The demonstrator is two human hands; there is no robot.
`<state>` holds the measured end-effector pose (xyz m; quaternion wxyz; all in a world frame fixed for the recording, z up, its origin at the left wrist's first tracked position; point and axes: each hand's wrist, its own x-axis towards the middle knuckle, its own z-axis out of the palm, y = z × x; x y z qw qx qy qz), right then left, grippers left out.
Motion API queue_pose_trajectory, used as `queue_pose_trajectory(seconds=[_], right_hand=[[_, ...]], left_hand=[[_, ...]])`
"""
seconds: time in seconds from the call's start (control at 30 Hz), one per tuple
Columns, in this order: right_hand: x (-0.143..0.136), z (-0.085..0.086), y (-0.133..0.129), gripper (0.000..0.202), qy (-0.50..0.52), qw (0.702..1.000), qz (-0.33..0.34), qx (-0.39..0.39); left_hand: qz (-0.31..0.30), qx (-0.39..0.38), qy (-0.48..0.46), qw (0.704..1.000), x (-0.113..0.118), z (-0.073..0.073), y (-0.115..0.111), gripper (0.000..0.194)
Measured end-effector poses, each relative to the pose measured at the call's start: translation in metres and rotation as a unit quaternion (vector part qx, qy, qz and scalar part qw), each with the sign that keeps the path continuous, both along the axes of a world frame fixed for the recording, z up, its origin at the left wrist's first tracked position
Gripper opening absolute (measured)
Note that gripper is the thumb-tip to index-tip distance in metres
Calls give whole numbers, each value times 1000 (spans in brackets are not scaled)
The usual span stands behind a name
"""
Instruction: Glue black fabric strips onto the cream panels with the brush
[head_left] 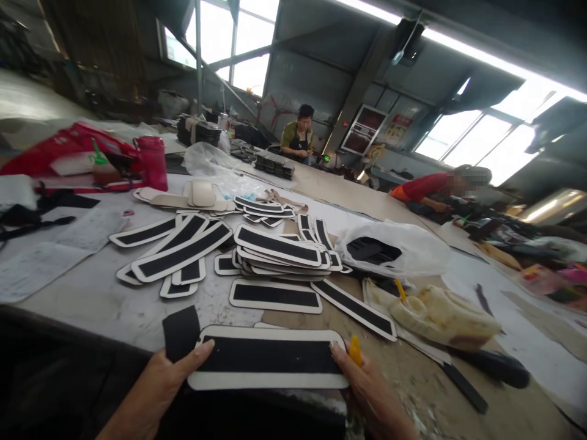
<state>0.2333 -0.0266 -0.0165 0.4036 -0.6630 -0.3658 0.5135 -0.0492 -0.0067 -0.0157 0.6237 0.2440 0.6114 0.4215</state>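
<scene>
A long white strip with a black centre panel (268,359) lies at the table's near edge, held at both ends. My left hand (160,385) presses its left end with the thumb on top, beside a loose black fabric piece (181,333). My right hand (367,391) grips the right end, and a small yellow tool (355,350) sticks up between its fingers. Beyond lie several more black-and-white strips (275,244), some stacked, some fanned out (177,250).
A white plastic bag (413,244) with black pieces and a glue-stained container (440,315) sit to the right. A red bottle (153,162) and a red bag (68,143) stand at the far left. Two other people work at the far side of the table (92,299).
</scene>
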Motion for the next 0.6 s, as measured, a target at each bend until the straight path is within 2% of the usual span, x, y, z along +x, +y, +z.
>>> queue_pose_trajectory(seconds=[0.17, 0.27, 0.4, 0.5, 0.6], right_hand=[[-1, 2, 8, 41, 25, 1000, -5, -4], [-4, 4, 10, 40, 105, 994, -37, -16], [-6, 12, 19, 38, 188, 980, -69, -2], [-4, 22, 35, 36, 208, 975, -72, 15], [2, 32, 61, 34, 186, 980, -51, 56]], left_hand=[[-8, 5, -90, 996, -2, 9, 1, 51], [20, -45, -177, 983, 2, 14, 3, 60], [65, -112, -236, 963, 8, 14, 14, 79], [55, -85, -231, 968, 8, 17, 34, 73], [41, -13, -165, 985, 5, 29, 61, 49]])
